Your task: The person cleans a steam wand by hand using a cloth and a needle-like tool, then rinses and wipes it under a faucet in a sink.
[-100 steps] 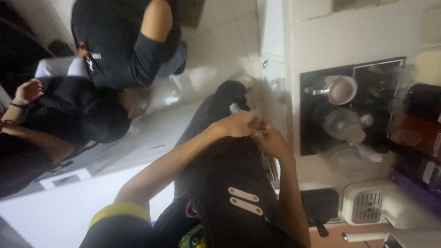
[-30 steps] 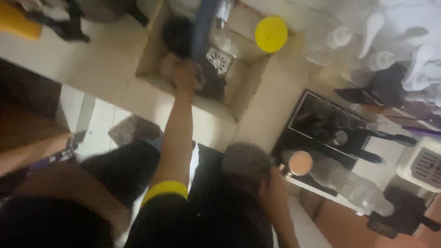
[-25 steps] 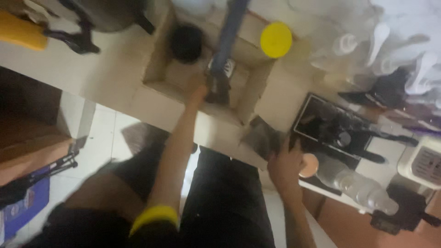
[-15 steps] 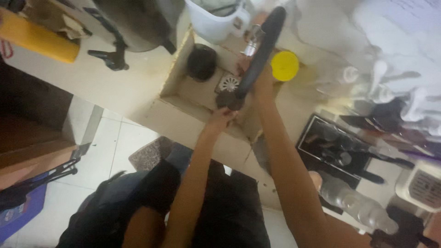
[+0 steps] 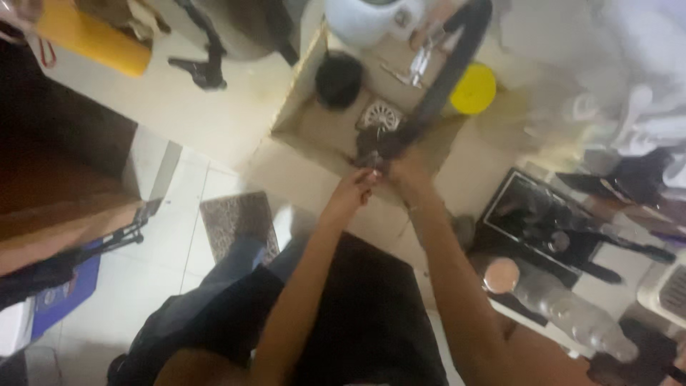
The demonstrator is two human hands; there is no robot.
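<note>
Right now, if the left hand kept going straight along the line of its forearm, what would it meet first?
The left hand points up toward the sink. First in line is the dark object that the right hand grips, just beyond its fingers; past that, the round drain strainer. Depth is unclear in the blur.

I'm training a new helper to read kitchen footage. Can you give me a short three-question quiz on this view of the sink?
1. True or false: both hands meet over the sink.
2. Which colour is the round lid at the sink's edge? A) red B) yellow C) blue
3. Fill in: the right hand grips the end of a long dark ____.

Key
1. True: the left hand and the right hand are together above the basin, near the drain cover.
2. B, yellow.
3. Handle; what it belongs to is too blurred to tell.
</note>
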